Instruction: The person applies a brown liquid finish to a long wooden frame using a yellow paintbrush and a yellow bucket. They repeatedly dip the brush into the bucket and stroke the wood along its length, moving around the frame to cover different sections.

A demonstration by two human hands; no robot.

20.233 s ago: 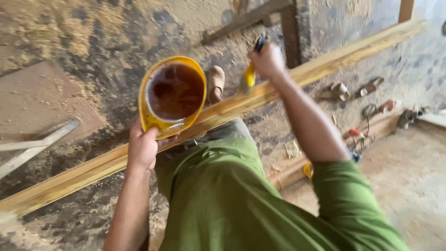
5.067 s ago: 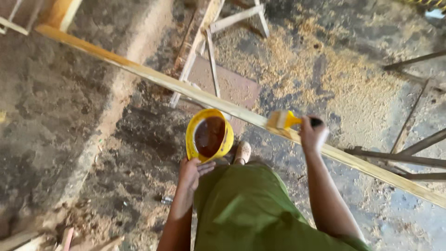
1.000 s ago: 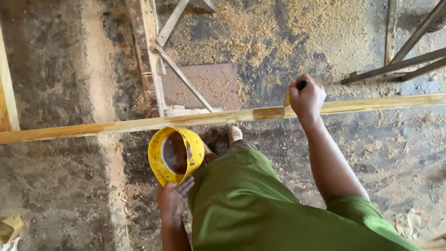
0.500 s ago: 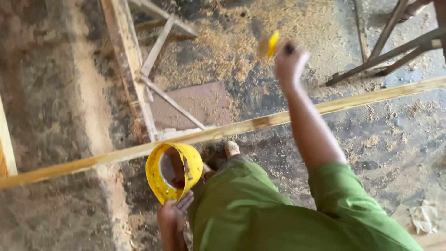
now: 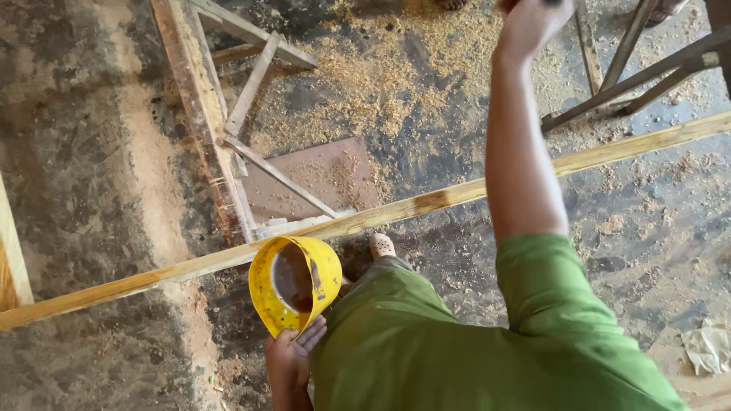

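Observation:
My left hand (image 5: pixel 292 359) grips a yellow plastic container (image 5: pixel 295 283) by its lower rim, tilted so its brown-stained inside shows. It hangs just below a long, pale wooden strip (image 5: pixel 411 207) that crosses the view from lower left to upper right. My right hand (image 5: pixel 529 23) is raised at the top edge, well above the strip. It is closed in a fist around a dark brush handle, and the brush head is cut off by the frame. A green shirt (image 5: pixel 472 342) fills the lower middle.
A wooden frame (image 5: pixel 205 122) with cross braces lies on the dirty floor at upper left, next to a brown board (image 5: pixel 312 175). Sawdust (image 5: pixel 381 84) covers the upper middle. Metal legs (image 5: pixel 632 65) stand at upper right. Crumpled paper (image 5: pixel 708 346) lies at lower right.
My right hand has lifted the brush off the wooden strip and up to the top edge of the view. The container stays in my left hand.

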